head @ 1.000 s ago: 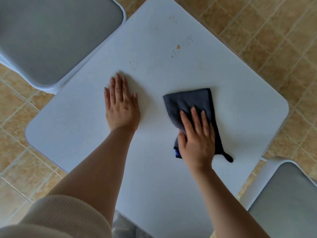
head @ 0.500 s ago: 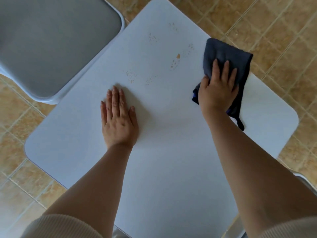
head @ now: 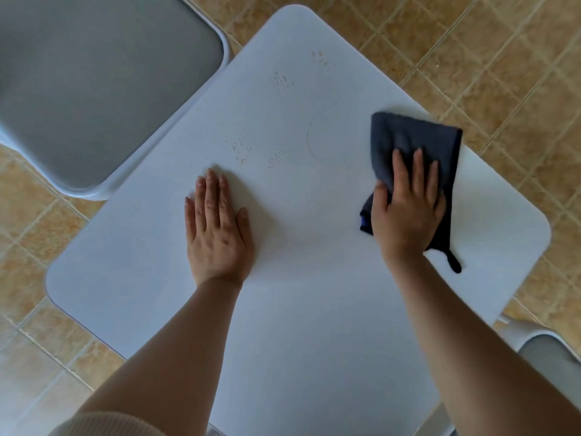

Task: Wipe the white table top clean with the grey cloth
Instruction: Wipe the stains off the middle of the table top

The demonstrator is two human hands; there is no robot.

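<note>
Grey cloth (head: 415,143), folded, is lying on the white table top (head: 314,309) at its right side, with one corner reaching that edge. The right hand (head: 408,212) is pressing it flat with fingers straight, likely spreading pressure for a sweeping stroke. The left hand (head: 217,234) is resting palm-down, fingers extended and holding nothing, probably steadying the table. Speckled marks (head: 240,149) and a faint ring (head: 314,143) are showing beyond the left hand, so wiping is judged unfinished. No container is appearing in view. A grey chair seat (head: 94,83) is standing just beside the table's left edge.

Left grip (head: 217,228) flat, fingers straight together; right grip (head: 408,212) palm-down, fingers extended; both forearms outstretched.
</note>
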